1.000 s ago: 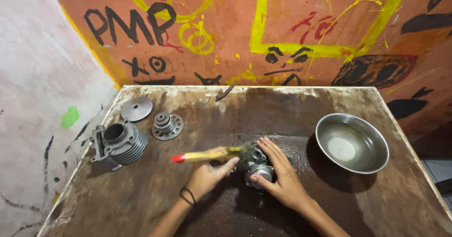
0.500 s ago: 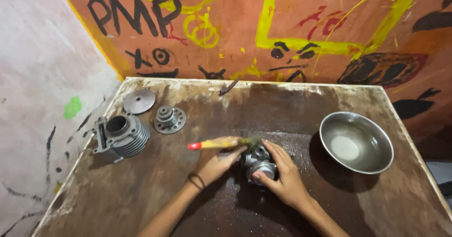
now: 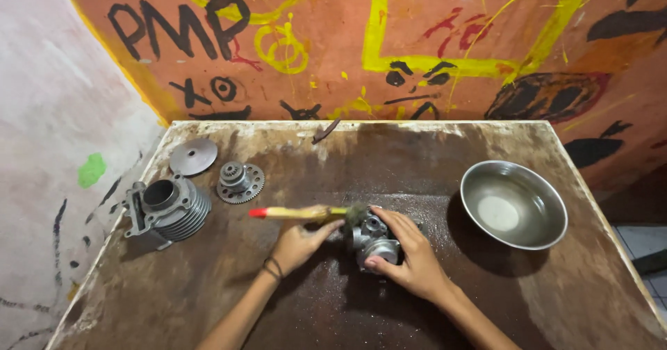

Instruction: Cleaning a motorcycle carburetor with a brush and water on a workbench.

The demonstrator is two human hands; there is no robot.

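Observation:
My left hand [image 3: 300,242] grips a paintbrush [image 3: 295,213] with a yellow handle and a red tip, lying almost level. Its dark bristles rest on a small grey metal engine part [image 3: 372,239], likely a carburettor, which stands on the wet brown table [image 3: 417,162]. My right hand [image 3: 410,256] wraps around that part from the right and holds it against the tabletop.
A finned grey engine cylinder [image 3: 167,209] sits at the left edge, with a toothed gear [image 3: 240,182] and a flat metal disc [image 3: 193,156] behind it. A steel bowl [image 3: 513,204] holding some liquid stands at the right. A painted orange wall rises behind the table.
The brush has shifted slightly to the right and levelled out over the metal part. My right hand keeps its hold; the view has moved a little.

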